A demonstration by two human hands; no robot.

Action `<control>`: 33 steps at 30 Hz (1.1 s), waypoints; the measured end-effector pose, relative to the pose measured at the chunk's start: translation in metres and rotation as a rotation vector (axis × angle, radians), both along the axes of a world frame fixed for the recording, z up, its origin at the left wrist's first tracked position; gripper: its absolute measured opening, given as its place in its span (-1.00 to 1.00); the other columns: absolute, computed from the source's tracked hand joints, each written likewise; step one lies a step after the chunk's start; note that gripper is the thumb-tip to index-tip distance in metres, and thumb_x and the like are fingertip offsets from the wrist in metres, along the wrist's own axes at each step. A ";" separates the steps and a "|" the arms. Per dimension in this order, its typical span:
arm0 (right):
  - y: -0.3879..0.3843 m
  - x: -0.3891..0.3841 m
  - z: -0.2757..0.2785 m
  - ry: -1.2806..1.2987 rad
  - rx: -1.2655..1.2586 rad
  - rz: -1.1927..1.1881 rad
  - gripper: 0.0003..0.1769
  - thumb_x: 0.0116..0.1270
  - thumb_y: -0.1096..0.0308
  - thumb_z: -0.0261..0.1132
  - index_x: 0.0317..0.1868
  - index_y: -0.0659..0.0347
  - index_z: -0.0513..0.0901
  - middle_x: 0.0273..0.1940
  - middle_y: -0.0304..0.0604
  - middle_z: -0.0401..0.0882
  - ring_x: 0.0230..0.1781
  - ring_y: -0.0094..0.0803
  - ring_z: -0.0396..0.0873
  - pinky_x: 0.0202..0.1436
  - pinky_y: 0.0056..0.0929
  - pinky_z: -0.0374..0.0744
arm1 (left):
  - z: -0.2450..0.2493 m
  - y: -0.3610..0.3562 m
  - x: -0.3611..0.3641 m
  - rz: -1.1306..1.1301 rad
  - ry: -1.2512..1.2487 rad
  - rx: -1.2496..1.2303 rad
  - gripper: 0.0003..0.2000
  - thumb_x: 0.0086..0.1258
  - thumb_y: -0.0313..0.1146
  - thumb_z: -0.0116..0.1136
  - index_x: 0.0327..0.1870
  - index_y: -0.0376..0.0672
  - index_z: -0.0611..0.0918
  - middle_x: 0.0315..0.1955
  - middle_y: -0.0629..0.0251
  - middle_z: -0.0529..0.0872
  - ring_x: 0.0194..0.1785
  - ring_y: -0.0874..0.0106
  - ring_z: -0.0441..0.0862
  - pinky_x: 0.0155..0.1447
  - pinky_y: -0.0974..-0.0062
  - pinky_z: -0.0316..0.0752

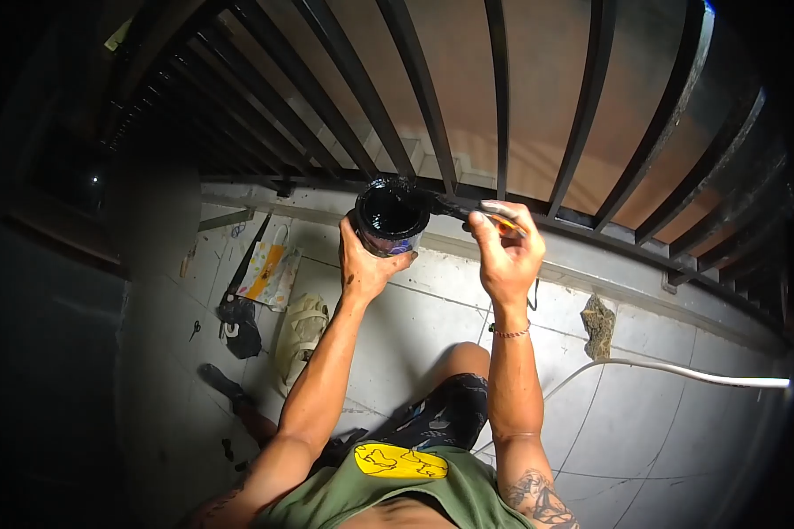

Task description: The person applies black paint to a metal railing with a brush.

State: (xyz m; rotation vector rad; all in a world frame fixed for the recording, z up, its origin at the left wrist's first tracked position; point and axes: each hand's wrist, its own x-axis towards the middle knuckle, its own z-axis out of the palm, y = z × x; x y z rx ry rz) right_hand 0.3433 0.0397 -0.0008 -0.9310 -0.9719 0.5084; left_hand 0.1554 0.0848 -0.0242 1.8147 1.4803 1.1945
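My left hand [368, 264] is wrapped round a paint can [392, 245] with dark, wet paint inside and black smears on its rim. In my right hand [508, 245] is a paintbrush [453, 209], gripped by its handle with the orange end showing between the fingers. The brush's blackened head reaches left to the can's right rim and overlaps it in this view. Just beyond both hands runs the bottom rail of a black metal railing [500, 106], its bars rising away from me.
On the tiled floor [432, 300] at left lie a patterned bag [269, 271], a black bag [239, 328], a beige bag [302, 339] and small scissors [195, 331]. To the right are a brown ragged piece [598, 326] and a white hose [679, 372].
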 end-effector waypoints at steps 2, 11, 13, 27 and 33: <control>0.000 -0.002 -0.007 0.038 -0.006 -0.014 -0.82 0.21 0.49 0.38 -0.22 0.37 0.59 -0.36 -0.21 0.61 -0.42 -0.60 0.54 -0.34 -0.69 0.47 | -0.010 0.000 -0.001 -0.021 0.011 0.023 -0.13 -0.34 -0.36 0.57 0.10 -0.29 0.29 -0.02 0.06 0.48 0.05 0.23 0.51 0.15 0.32 0.43; 0.008 -0.003 -0.045 0.224 -0.050 -0.042 -0.80 0.22 0.44 0.38 -0.20 0.35 0.59 -0.39 -0.21 0.63 -0.39 -0.58 0.57 -0.33 -0.65 0.51 | -0.033 0.014 0.004 -0.037 0.003 -0.059 -0.12 -0.31 -0.34 0.58 0.12 -0.30 0.28 0.00 0.05 0.46 0.07 0.20 0.48 0.16 0.30 0.41; 0.012 0.003 -0.036 0.196 -0.011 -0.044 -0.79 0.23 0.44 0.38 -0.19 0.35 0.59 -0.38 -0.19 0.64 -0.38 -0.56 0.59 -0.31 -0.65 0.52 | -0.027 0.020 0.013 -0.015 0.060 -0.038 -0.11 -0.31 -0.34 0.59 0.12 -0.29 0.27 0.01 0.03 0.46 0.09 0.20 0.48 0.16 0.30 0.41; 0.033 -0.010 -0.043 0.567 -0.050 -0.027 -0.83 0.30 0.42 0.31 -0.18 0.33 0.55 -0.42 -0.21 0.58 -0.48 -0.49 0.57 -0.39 -0.57 0.57 | -0.015 0.041 0.029 0.036 -0.002 -0.082 -0.11 -0.30 -0.33 0.61 0.08 -0.33 0.24 -0.01 0.00 0.50 0.05 0.18 0.52 0.14 0.31 0.44; 0.040 -0.016 -0.039 0.866 -0.006 0.000 -0.78 0.28 0.36 0.34 -0.18 0.31 0.53 -0.38 -0.14 0.62 -0.49 -0.40 0.65 -0.45 -0.61 0.60 | -0.011 0.040 0.028 0.017 -0.052 -0.031 -0.12 -0.30 -0.32 0.62 0.07 -0.35 0.24 -0.04 -0.02 0.50 0.03 0.19 0.52 0.11 0.31 0.44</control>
